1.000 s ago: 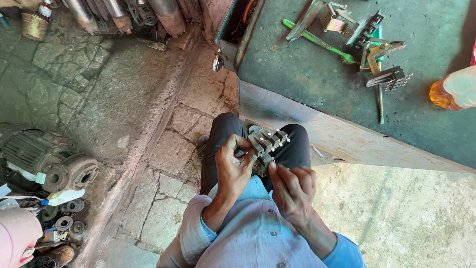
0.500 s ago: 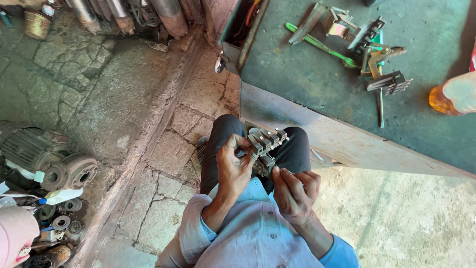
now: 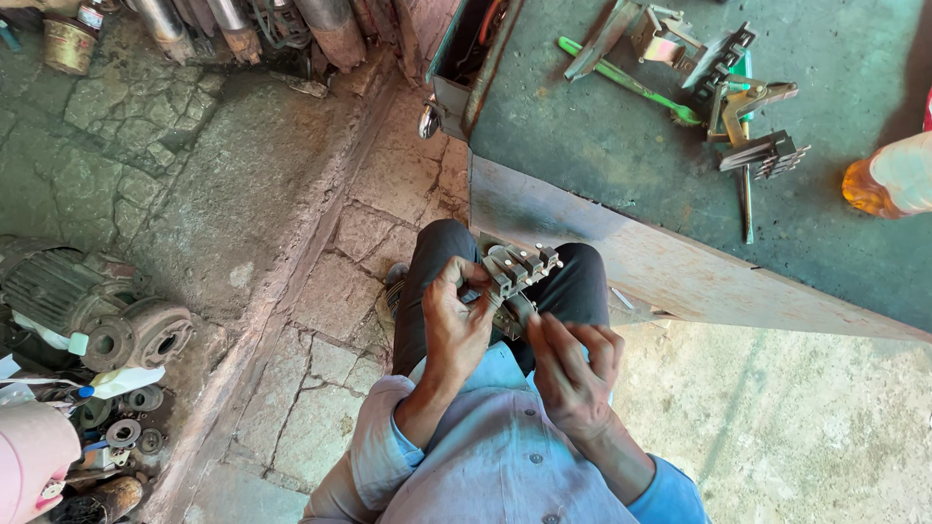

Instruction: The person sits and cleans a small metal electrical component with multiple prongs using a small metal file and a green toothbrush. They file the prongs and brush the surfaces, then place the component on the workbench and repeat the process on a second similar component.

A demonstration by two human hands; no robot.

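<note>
Left hand: While the person sat with knees drawn up, the left hand (image 3: 454, 325) clasped the near end of a grey metal switch block (image 3: 515, 270), fingers wrapped round it and thumb on top.
Right hand: the right hand (image 3: 573, 369) lay just beside the block's lower side, fingers curled loosely; whether it gripped anything could not be told.
Switch block: it sat over the lap, between the two hands, its row of square metal contacts pointing toward the far right.
Clothing: dark trousers (image 3: 437, 262) and a light blue shirt (image 3: 485, 466) framed the hands.
Workbench: a green metal bench (image 3: 621, 165) stood just beyond the knees, to the right.
Bench top: a green-handled screwdriver (image 3: 626, 82), similar contact blocks (image 3: 767, 155) and an orange bottle (image 3: 888, 180) lay there, well apart from the hands.
Floor: cracked stone paving (image 3: 194, 175) spread to the left.
Far left: an old electric motor (image 3: 87, 311) rested among flanges and rings (image 3: 121, 432).
</note>
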